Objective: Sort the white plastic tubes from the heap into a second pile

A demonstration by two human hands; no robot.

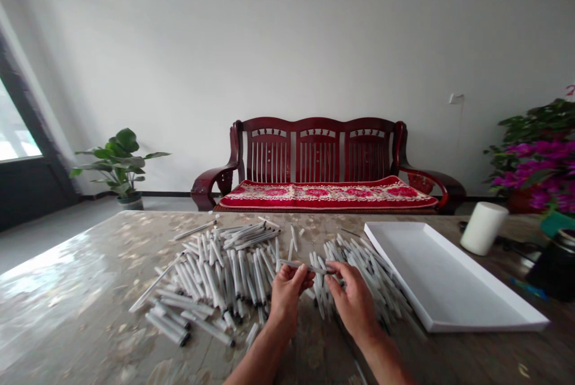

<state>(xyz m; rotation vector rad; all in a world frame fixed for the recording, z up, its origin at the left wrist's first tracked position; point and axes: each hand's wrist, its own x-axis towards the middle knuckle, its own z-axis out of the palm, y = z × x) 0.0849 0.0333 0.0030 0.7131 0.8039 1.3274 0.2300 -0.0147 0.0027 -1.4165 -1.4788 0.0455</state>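
A slim pen (pixel 309 267) with a pale barrel lies level between my two hands, above the table. My left hand (pixel 290 288) pinches it near its left end, thumb on top. At its right end, the fingertips of my right hand (pixel 353 295) are closed on it. To the left spreads a large heap of white pen barrels (pixel 215 271), several with black ends. A second pile of pens (pixel 368 274), pale and slender, lies under and beyond my right hand. Whether the held pen's parts are joined or separate is too small to tell.
A shallow white tray (pixel 485 310) stands to the right of the piles. Beyond it are a white roll (pixel 484 228) and a dark container (pixel 561 265). The patterned table (pixel 90 313) ends before a red wooden bench (pixel 317 154). Potted flowers (pixel 543 163) are far right.
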